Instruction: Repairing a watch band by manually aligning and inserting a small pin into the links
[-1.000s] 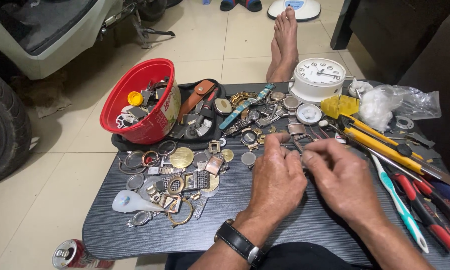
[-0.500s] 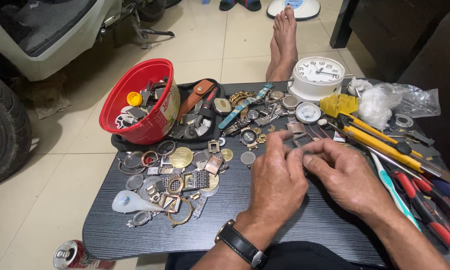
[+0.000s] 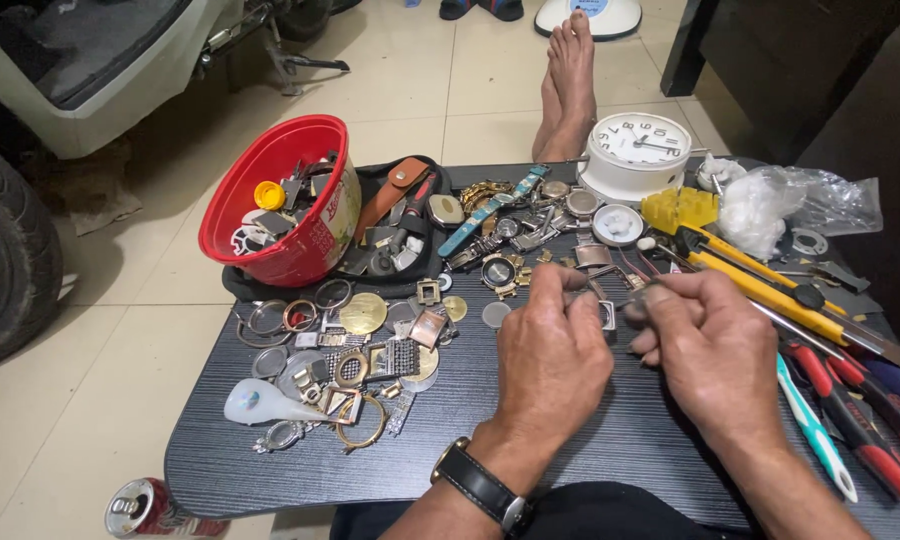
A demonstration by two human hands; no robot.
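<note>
Both hands are at work over the middle of the dark woodgrain surface [image 3: 610, 450]. The left hand [image 3: 555, 355], a black-strapped wristwatch [image 3: 480, 487] on its wrist, is curled with fingers closed round a small square metal watch part [image 3: 606, 316]; only one corner of the part shows past the fingertips. The right hand [image 3: 715, 350] is likewise closed, pinching a thin metal tool [image 3: 638, 293] whose tip points left toward that part. The tool's long axis runs roughly left to right, sloping slightly down toward the part, and its tip lies just beside the part; whether they touch cannot be told. The part sits between the two hands, nearer the left, which has it enclosed.

Surroundings:
- Left of the hands: loose watch cases, bezels and rings [image 3: 355, 350] spread flat.
- Far left: a red plastic bowl [image 3: 270, 215], tilted, holding mixed parts.
- Behind the hands: a white alarm clock [image 3: 635, 150] and assorted wristwatches [image 3: 500, 225].
- Right: a yellow-handled utility knife [image 3: 770, 290] and red-handled pliers [image 3: 860, 420], lying diagonally, well apart from the part.
- A drinks can [image 3: 140, 507] on the floor, near left.
</note>
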